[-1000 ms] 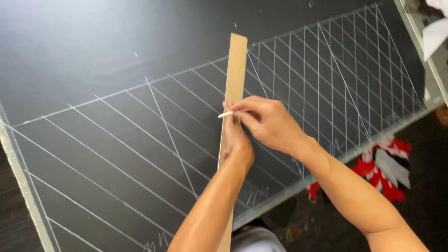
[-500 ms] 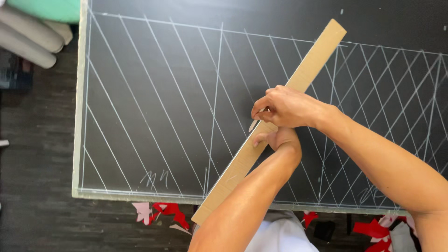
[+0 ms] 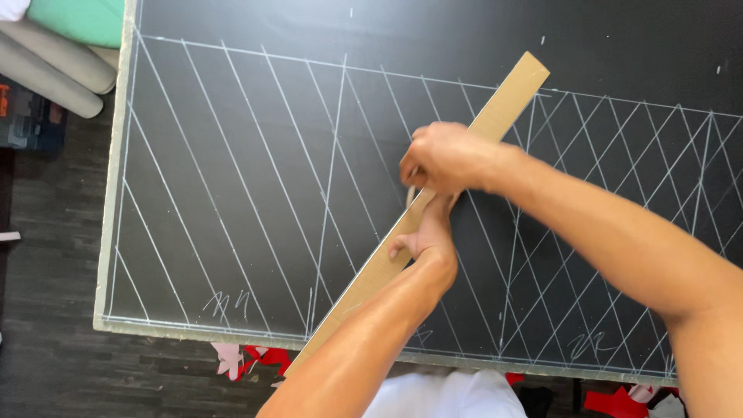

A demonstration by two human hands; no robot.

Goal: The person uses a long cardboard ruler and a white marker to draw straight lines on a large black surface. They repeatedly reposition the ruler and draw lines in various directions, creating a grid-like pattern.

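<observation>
Since half a sec ago the right hand (image 3: 443, 157) has slid a bit down along the long flat tan wooden ruler (image 3: 507, 101), w/ the view barely shifted. Nearest: left hand (image 3: 424, 237), fingers spread flat, pressing the ruler onto the dark fabric sheet ruled w/ white chalk diagonals (image 3: 232, 193). Just past it, right hand is pinched closed on a small white chalk piece (image 3: 410, 193), tip at the ruler's left edge. Ruler lies diagonally, near edge to upper right. Far left: green and grey rolls (image 3: 54, 46) beside the table; red scraps (image 3: 263, 360) on the floor below.
</observation>
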